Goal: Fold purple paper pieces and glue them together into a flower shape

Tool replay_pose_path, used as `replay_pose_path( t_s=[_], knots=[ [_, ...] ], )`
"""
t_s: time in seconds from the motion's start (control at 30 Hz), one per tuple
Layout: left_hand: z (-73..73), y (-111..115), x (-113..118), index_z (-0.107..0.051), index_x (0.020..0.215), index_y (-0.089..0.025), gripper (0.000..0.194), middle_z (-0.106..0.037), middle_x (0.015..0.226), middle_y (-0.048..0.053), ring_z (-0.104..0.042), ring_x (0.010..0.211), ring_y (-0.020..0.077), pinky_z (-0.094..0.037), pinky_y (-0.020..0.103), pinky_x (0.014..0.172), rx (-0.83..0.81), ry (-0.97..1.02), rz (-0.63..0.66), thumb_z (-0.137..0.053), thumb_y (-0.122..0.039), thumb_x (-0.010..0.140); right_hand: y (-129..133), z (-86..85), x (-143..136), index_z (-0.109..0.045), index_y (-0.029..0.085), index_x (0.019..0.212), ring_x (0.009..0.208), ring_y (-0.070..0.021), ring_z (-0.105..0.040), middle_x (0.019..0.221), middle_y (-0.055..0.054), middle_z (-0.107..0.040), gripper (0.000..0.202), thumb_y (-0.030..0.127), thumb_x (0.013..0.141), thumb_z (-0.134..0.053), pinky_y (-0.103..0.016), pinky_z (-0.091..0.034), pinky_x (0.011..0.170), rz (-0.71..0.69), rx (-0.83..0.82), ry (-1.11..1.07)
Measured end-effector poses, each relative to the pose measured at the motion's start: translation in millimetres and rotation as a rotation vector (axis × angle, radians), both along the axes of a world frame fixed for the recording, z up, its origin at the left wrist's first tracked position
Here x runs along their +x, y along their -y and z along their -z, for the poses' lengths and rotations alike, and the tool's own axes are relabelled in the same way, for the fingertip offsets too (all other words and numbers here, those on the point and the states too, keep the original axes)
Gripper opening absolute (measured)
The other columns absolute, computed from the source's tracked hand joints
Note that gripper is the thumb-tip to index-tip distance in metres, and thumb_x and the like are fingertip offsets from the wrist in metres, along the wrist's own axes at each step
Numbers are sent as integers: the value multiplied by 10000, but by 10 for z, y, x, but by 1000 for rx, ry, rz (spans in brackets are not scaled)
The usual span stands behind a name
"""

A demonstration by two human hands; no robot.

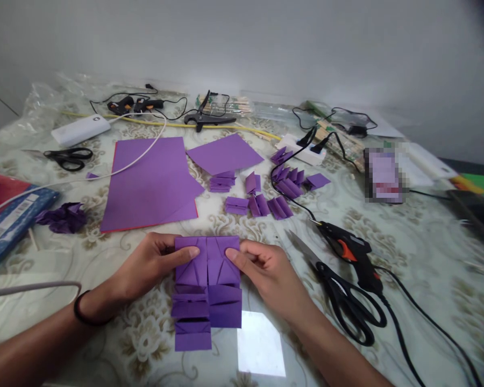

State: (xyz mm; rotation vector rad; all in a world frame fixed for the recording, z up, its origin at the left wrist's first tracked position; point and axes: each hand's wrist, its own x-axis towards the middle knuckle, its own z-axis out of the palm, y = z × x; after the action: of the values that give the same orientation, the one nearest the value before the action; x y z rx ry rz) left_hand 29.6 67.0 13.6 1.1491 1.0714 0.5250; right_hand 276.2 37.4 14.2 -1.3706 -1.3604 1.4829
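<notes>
A folded piece of purple paper (207,274) with several creased flaps hangs between both hands, just above the table's near side. My left hand (161,263) pinches its upper left edge, thumb on top. At the upper right edge, my right hand (262,266) grips it the same way, the fingers tucked behind. The lower flaps fan out toward me, the left strip longer than the right. Beyond the hands lie purple paper sheets (145,177) over a red one, a loose purple piece (226,153), and several small pleated purple papers (258,205).
Right of my right hand lie black-handled scissors (339,298) and a glue gun (353,252) with its cord. A white power strip (302,149), phone (383,174), white power bank (80,130), second scissors (68,157) and crumpled purple paper (63,217) sit farther out.
</notes>
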Motion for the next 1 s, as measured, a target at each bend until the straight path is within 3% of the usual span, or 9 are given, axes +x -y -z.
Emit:
replay_pose_path(
  t_s=[0.2, 0.3, 0.4, 0.47, 0.57, 0.7, 0.83, 1.0],
  knots=[
    [-29, -2, 23, -656, 647, -170, 427, -568, 628, -36, -465, 577, 99, -352, 208, 526, 70, -92, -22, -809, -507, 861, 42, -6, -64, -365, 243, 663, 597, -111, -262, 649, 72, -281, 567, 611, 950, -688, -274, -233, 538, -70, -63, -62],
    [-40, -7, 31, -652, 637, -170, 417, -549, 614, -43, -451, 569, 94, -342, 211, 526, 79, -100, -5, -795, -486, 867, 71, 4, -87, -459, 233, 695, 601, -118, -309, 658, 62, -349, 534, 644, 927, -711, -270, -263, 540, -61, -106, -83],
    [-56, -12, 24, -702, 684, -175, 397, -624, 666, -22, -521, 612, 111, -396, 218, 559, 148, -107, -4, -739, -486, 927, 84, 20, -83, -531, 224, 714, 595, -123, -345, 648, 54, -403, 516, 658, 919, -720, -271, -292, 541, -37, -113, -67],
    [-75, -17, 19, -787, 848, -195, 290, -736, 825, 4, -626, 729, 141, -484, 232, 649, 202, -83, -31, -726, -461, 945, 83, 32, -75, -554, 222, 720, 593, -124, -361, 646, 51, -425, 503, 651, 917, -727, -272, -309, 546, -27, -115, -62],
    [-105, -20, 24, -809, 1071, -230, 293, -792, 1002, 18, -702, 866, 181, -555, 265, 754, 179, -41, -11, -848, -400, 836, 78, 49, -73, -550, 221, 717, 591, -122, -363, 644, 54, -423, 500, 643, 925, -719, -272, -313, 548, -39, -129, -67],
    [-122, -7, 40, -789, 1008, -223, 274, -777, 909, -14, -693, 818, 163, -541, 245, 725, 140, -100, 60, -896, -327, 779, 78, 45, -94, -483, 225, 687, 594, -114, -320, 642, 67, -356, 523, 631, 936, -698, -271, -275, 545, -70, -117, -45],
    [-102, -3, 35, -794, 927, -202, 165, -781, 871, -9, -681, 782, 148, -515, 233, 695, 164, -107, 59, -826, -347, 858, 79, 15, -123, -500, 223, 690, 593, -117, -334, 636, 62, -384, 505, 614, 933, -710, -273, -296, 544, -88, -119, -41],
    [-66, -41, 3, -793, 857, -178, 258, -770, 822, 12, -667, 753, 146, -509, 241, 684, 260, -128, 19, -723, -404, 961, 92, 2, -130, -562, 214, 715, 586, -122, -392, 628, 48, -454, 461, 581, 941, -721, -273, -334, 541, -121, -113, -29]
  ],
)
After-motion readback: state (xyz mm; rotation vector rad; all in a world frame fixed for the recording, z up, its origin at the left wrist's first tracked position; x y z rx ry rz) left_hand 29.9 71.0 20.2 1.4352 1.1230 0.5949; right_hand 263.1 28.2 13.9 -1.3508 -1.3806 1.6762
